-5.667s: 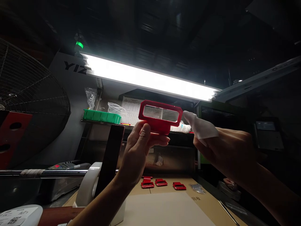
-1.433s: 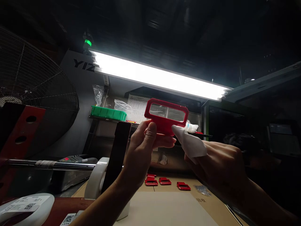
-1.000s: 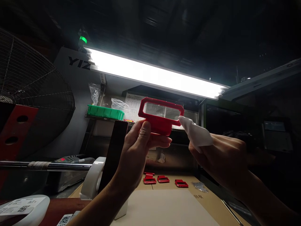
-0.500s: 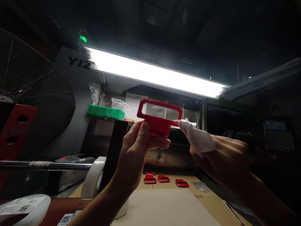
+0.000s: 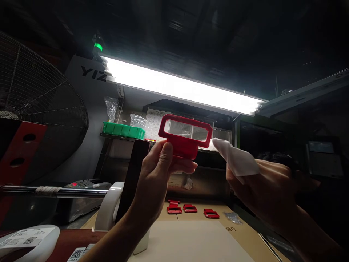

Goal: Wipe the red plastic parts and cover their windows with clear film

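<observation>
My left hand (image 5: 160, 163) grips a red plastic frame (image 5: 182, 147) by its lower block, thumb in front and fingers behind. The frame has a long window with cut corners and is held up below the lamp, tilted slightly down to the right. Just right of the frame, and apart from it, my right hand (image 5: 261, 182) is closed on a white cloth (image 5: 240, 158). The cloth is wrapped over a finger and comes to a point toward the frame's right end. Several of the right hand's fingers are hidden by the cloth and in shadow.
On the cardboard-covered table (image 5: 191, 240) lie several similar red parts (image 5: 190, 208) and a clear plastic bag (image 5: 232, 217). A green bin (image 5: 124, 130) sits on a shelf beneath the bright tube lamp (image 5: 177, 83). At left are a large fan (image 5: 46, 102), a metal bar (image 5: 73, 191) and a white roll (image 5: 109, 207).
My right hand with the cloth has moved right, away from the red frame's right corner, leaving a small gap. My left hand and the frame stay nearly still.
</observation>
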A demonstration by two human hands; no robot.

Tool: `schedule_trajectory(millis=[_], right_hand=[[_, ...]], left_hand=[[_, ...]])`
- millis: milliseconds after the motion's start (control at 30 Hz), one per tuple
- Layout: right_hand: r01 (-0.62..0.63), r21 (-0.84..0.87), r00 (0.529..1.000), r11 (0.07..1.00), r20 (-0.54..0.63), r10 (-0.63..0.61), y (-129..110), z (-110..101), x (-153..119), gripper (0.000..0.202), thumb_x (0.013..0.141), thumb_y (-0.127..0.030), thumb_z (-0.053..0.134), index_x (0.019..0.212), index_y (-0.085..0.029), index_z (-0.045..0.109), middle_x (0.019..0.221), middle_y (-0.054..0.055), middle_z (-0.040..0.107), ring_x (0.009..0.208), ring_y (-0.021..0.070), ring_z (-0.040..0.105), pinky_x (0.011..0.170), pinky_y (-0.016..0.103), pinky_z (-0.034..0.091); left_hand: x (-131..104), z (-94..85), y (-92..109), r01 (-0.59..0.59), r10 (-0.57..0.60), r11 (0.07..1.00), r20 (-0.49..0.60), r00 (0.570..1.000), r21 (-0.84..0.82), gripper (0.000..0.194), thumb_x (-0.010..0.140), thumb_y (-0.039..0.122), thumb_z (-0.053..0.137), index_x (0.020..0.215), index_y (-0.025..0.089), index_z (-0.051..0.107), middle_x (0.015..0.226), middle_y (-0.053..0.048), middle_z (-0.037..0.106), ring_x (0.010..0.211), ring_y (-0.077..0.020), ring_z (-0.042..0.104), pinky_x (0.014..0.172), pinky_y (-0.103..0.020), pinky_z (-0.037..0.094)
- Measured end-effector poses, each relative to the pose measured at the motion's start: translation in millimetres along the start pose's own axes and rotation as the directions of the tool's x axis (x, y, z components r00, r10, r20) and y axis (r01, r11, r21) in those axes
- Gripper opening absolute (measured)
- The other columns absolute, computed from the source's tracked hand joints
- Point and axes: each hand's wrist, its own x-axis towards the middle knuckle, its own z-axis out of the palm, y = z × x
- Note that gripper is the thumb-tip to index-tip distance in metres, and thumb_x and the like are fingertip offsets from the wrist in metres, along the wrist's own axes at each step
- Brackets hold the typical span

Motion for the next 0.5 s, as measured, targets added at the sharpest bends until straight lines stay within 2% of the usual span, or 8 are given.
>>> schedule_trajectory(millis=[133, 367, 500], right_hand=[[0.009, -0.015, 1.0, 1.0, -0.012, -0.009, -2.0, -2.2, 4.3, 0.017, 0.089, -0.013, 0.05, 0.073, -0.02, 0.048, 0.048, -0.009, 0.031, 0.042, 0.0067, 0.026, 0.042, 0.022, 0.024], [0.01, -0.001, 1.0, 1.0, -0.015, -0.01, -4.0, -0.4, 4.6, 0.009, 0.09, -0.013, 0.05, 0.084, -0.017, 0.055, 0.048, -0.009, 0.034, 0.042, 0.0071, 0.028, 0.043, 0.023, 0.025], [-0.024, 0.02, 1.0, 1.0, 0.009, 0.023, -4.8, -2.5, 8.0, 0.022, 0.092, -0.018, 0.049, 0.071, -0.017, 0.054, 0.047, -0.007, 0.039, 0.041, 0.0061, 0.033, 0.044, 0.022, 0.027]], left_hand=[[-0.6, -1.3, -1.5, 0.006, -0.006, 1.0, 0.018, 1.0, 0.005, 0.023, 0.096, 0.031, 0.046, 0.087, 0.016, 0.062, 0.071, -0.002, 0.074, 0.065, -0.0155, 0.07, 0.064, -0.024, 0.058], [-1.0, -1.8, -3.9, -0.017, 0.017, 1.0, 0.035, 0.999, 0.018, 0.022, 0.096, 0.031, 0.047, 0.087, 0.016, 0.06, 0.07, -0.001, 0.073, 0.065, -0.0161, 0.071, 0.063, -0.024, 0.057], [-3.9, -1.3, -3.8, -0.001, 0.0, 0.999, 0.027, 1.0, 0.054, 0.02, 0.095, 0.032, 0.047, 0.092, 0.016, 0.06, 0.076, -0.003, 0.075, 0.073, -0.0176, 0.072, 0.063, -0.025, 0.057]])
